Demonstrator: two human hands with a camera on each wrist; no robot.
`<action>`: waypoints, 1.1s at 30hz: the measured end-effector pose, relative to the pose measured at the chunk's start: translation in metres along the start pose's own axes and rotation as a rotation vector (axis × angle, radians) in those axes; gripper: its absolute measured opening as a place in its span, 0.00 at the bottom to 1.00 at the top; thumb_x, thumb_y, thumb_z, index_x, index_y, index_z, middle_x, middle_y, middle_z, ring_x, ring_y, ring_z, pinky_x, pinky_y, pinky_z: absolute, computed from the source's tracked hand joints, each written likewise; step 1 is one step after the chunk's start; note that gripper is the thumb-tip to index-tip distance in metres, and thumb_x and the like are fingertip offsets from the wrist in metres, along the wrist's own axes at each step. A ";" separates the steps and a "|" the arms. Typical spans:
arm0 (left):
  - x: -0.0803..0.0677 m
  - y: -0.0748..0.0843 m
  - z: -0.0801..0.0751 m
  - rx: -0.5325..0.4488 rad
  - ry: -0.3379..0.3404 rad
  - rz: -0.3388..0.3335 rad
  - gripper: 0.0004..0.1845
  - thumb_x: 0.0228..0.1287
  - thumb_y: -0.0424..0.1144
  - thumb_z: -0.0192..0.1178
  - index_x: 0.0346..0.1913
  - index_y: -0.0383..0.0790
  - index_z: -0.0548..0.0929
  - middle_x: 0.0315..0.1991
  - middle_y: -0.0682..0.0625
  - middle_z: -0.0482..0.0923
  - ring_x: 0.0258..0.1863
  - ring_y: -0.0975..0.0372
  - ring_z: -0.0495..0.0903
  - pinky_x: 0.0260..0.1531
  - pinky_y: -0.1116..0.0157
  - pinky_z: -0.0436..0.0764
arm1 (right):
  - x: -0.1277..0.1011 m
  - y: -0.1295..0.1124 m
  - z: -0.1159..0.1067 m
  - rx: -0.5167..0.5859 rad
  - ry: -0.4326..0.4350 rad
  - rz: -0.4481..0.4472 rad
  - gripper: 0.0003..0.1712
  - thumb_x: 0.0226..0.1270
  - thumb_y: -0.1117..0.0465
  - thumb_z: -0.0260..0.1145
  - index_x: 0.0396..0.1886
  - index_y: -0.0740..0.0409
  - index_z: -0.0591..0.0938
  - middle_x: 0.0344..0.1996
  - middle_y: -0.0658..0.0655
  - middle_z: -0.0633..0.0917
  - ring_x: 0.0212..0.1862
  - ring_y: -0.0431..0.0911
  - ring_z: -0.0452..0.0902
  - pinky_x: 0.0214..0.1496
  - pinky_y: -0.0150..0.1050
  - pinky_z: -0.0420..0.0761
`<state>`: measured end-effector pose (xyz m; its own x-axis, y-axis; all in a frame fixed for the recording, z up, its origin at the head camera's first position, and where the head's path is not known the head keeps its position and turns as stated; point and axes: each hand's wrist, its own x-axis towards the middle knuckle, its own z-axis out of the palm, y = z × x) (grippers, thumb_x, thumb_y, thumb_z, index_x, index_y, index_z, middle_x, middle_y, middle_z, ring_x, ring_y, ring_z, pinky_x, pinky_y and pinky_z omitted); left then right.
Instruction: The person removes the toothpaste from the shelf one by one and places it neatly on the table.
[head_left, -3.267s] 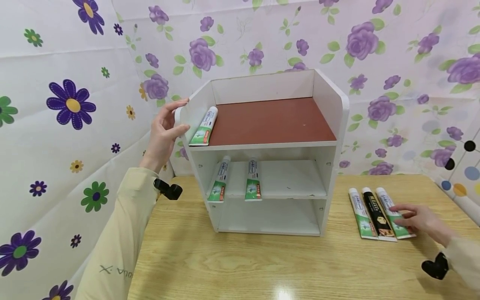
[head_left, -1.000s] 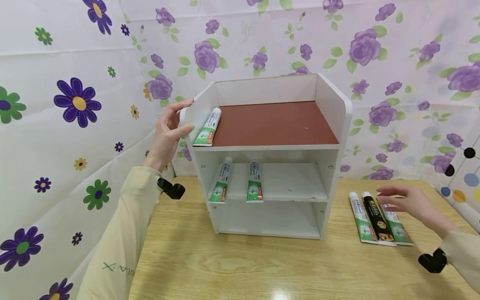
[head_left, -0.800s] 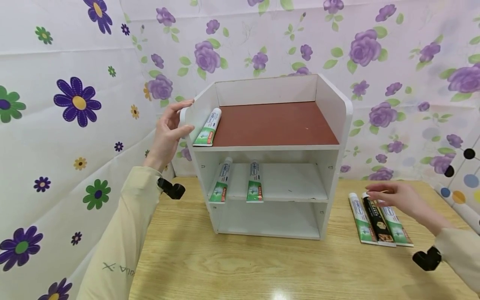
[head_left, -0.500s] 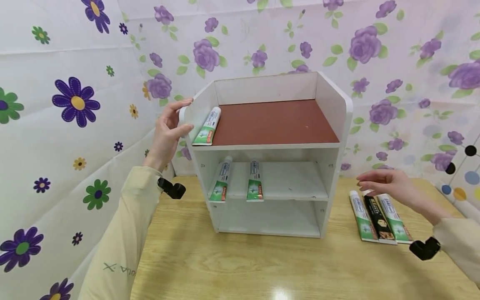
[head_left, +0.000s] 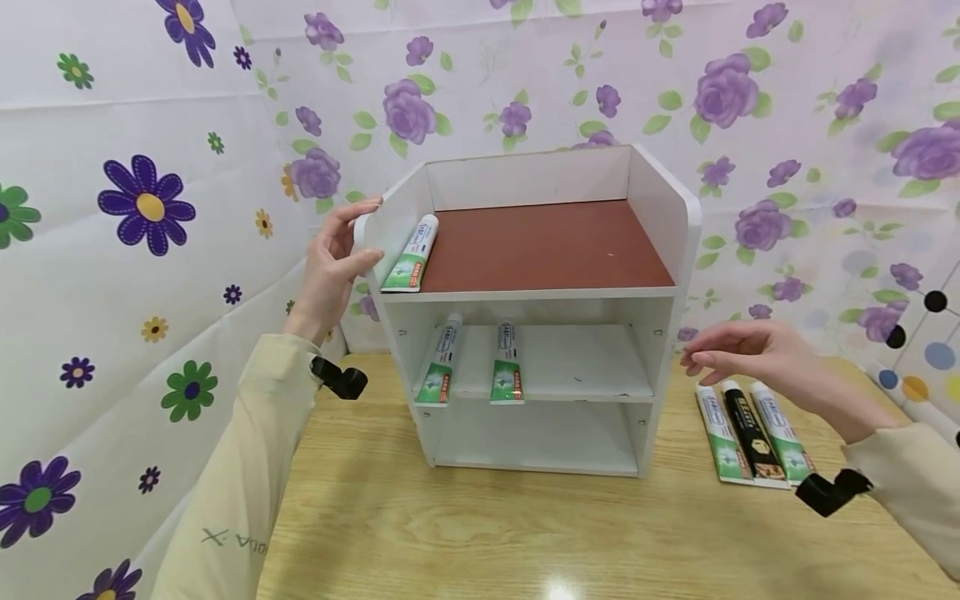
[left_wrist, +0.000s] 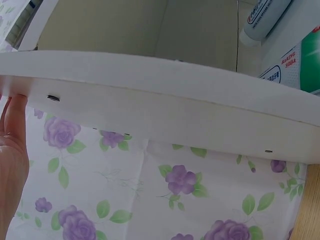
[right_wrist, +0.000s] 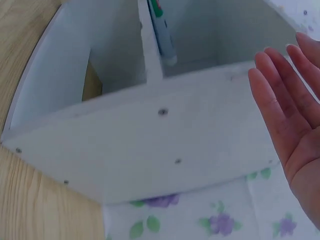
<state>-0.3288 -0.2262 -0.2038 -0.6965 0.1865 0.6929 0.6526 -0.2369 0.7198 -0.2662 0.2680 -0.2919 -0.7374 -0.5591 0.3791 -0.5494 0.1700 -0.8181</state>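
Note:
My left hand (head_left: 330, 271) grips the upper left side panel of a small white shelf (head_left: 551, 250), thumb at the front edge and fingers behind. Close by, a green-and-white toothpaste tube (head_left: 412, 254) lies on the reddish-brown top. Two more such tubes, a left one (head_left: 440, 362) and a right one (head_left: 507, 364), lie on the middle level. My right hand (head_left: 761, 362) hangs in the air right of the shelf, fingers loosely extended and holding nothing. Also in the right wrist view, the right hand (right_wrist: 300, 120) is apart from the side panel.
On the wooden table (head_left: 480, 533), right of the shelf, a black toothpaste tube (head_left: 752, 435) lies between a left green-and-white tube (head_left: 723, 437) and a right green-and-white tube (head_left: 782, 433). A flowered cloth (head_left: 525, 75) hangs behind. The bottom compartment (head_left: 536, 437) faces forward.
My right hand has lifted off the rightmost toothpaste tube and moved up and left towards the shelf. The left hand keeps its grip on the panel. The tubes have stayed in place.

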 end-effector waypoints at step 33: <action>0.001 0.000 -0.003 -0.004 -0.027 0.010 0.26 0.52 0.16 0.52 0.54 0.38 0.74 0.62 0.43 0.61 0.58 0.51 0.60 0.46 0.64 0.71 | 0.126 -0.101 0.068 -0.029 0.254 -0.171 0.15 0.59 0.62 0.64 0.47 0.60 0.79 0.42 0.61 0.80 0.41 0.55 0.77 0.40 0.40 0.77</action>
<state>-0.3300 -0.2288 -0.2030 -0.6816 0.2094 0.7011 0.6583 -0.2428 0.7125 -0.2772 0.1250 -0.1908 -0.7056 -0.3616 0.6094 -0.6825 0.1157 -0.7216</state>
